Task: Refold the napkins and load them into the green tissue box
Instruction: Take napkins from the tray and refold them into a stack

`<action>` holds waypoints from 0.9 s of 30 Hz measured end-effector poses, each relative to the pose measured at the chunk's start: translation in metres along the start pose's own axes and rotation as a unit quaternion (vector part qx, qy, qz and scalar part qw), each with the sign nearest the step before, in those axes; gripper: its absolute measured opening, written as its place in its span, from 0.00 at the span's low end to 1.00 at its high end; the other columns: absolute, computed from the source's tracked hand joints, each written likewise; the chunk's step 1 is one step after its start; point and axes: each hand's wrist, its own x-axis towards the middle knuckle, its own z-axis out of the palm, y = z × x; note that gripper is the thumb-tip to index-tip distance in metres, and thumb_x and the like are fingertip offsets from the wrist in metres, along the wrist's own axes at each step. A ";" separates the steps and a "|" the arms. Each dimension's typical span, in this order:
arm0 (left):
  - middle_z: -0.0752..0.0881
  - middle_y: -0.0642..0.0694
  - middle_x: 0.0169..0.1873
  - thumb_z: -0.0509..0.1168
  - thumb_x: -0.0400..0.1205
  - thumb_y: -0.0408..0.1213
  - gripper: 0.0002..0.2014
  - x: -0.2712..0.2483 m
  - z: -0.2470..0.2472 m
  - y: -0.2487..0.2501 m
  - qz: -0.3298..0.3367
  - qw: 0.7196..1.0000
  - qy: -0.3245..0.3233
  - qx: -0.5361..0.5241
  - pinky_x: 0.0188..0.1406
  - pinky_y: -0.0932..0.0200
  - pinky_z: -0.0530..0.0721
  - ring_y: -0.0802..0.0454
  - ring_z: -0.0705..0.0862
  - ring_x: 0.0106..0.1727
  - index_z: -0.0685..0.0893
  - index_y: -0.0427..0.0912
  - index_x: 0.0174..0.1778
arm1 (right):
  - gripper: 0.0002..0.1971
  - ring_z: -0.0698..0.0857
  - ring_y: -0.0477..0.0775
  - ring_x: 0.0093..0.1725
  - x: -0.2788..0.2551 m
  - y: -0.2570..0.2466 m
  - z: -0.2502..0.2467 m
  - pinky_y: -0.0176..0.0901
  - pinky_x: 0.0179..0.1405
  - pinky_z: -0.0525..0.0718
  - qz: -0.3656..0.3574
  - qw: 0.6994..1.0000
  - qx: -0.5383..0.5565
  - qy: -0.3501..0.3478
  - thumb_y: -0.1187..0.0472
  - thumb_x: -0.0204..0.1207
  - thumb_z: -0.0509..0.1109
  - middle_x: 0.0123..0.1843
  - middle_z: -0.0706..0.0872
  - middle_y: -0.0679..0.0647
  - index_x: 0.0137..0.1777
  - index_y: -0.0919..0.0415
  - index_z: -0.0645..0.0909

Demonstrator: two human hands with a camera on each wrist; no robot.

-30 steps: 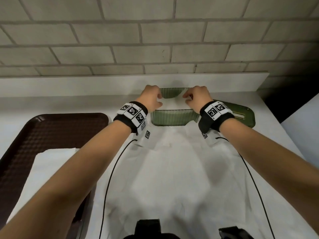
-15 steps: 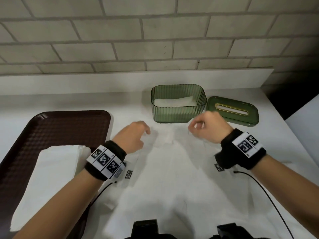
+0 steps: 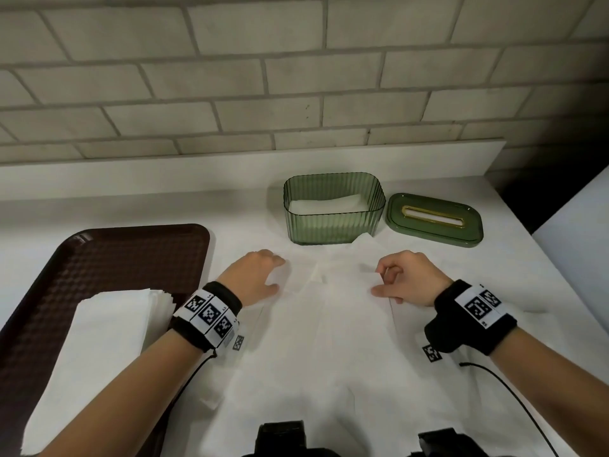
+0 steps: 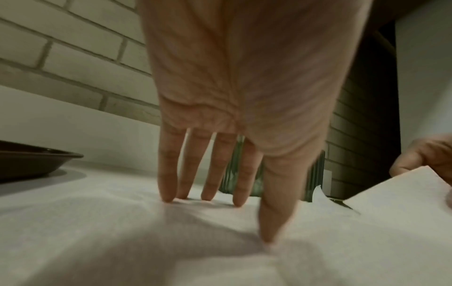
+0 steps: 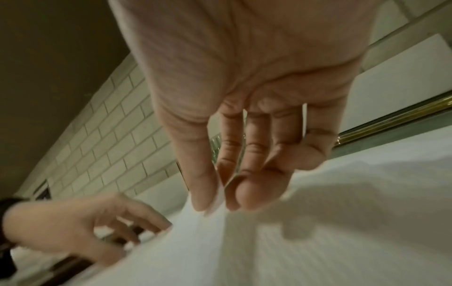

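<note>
White napkin lies spread flat on counter, near side of green tissue box, likely so folding is easy. Left hand fingers straight, pressing napkin down to stop sliding. Right hand pinches napkin edge, thumb against finger, ready to fold. One box, folded napkin inside. One lid off beside box, so loading stays easy. One brown tray, one napkin pile waiting.

The green tissue box stands open with napkins inside, its lid just right. Near it, the left hand presses a spread napkin; the right hand pinches its edge.
</note>
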 end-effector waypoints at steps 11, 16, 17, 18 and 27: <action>0.79 0.40 0.59 0.57 0.84 0.39 0.20 0.012 0.017 0.023 -0.020 0.992 -0.003 0.122 0.52 0.47 0.85 0.37 0.82 0.56 0.74 0.44 0.73 | 0.09 0.80 0.45 0.19 -0.029 -0.020 -0.032 0.27 0.26 0.75 -0.068 0.975 0.151 0.146 0.61 0.69 0.81 0.24 0.87 0.57 0.37 0.59 0.82; 0.87 0.40 0.40 0.56 0.88 0.42 0.16 0.006 -0.008 0.018 -0.022 0.991 0.130 0.006 0.44 0.48 0.82 0.39 0.86 0.43 0.86 0.37 0.47 | 0.10 0.78 0.51 0.19 -0.044 -0.033 -0.037 0.28 0.27 0.76 -0.126 0.947 0.250 0.156 0.62 0.69 0.80 0.22 0.83 0.58 0.32 0.60 0.81; 0.86 0.43 0.33 0.59 0.88 0.43 0.17 0.002 -0.017 0.017 -0.008 0.982 0.178 -0.057 0.39 0.49 0.81 0.42 0.84 0.36 0.84 0.38 0.38 | 0.11 0.77 0.53 0.19 -0.046 -0.036 -0.039 0.31 0.28 0.77 -0.140 0.940 0.273 0.153 0.62 0.68 0.80 0.23 0.82 0.58 0.30 0.59 0.82; 0.83 0.45 0.27 0.62 0.86 0.43 0.18 -0.005 -0.028 0.019 -0.003 0.968 0.220 -0.124 0.35 0.51 0.79 0.46 0.81 0.31 0.81 0.39 0.32 | 0.10 0.76 0.54 0.20 -0.046 -0.039 -0.039 0.33 0.27 0.78 -0.151 0.932 0.295 0.148 0.62 0.67 0.80 0.23 0.81 0.61 0.30 0.59 0.82; 0.93 0.50 0.39 0.66 0.77 0.16 0.15 -0.041 -0.066 0.066 0.087 0.769 0.236 -0.588 0.38 0.60 0.89 0.54 0.92 0.40 0.87 0.39 0.52 | 0.14 0.75 0.47 0.28 -0.032 -0.078 -0.034 0.28 0.26 0.74 -0.214 0.904 0.344 0.138 0.58 0.64 0.79 0.40 0.83 0.73 0.37 0.71 0.83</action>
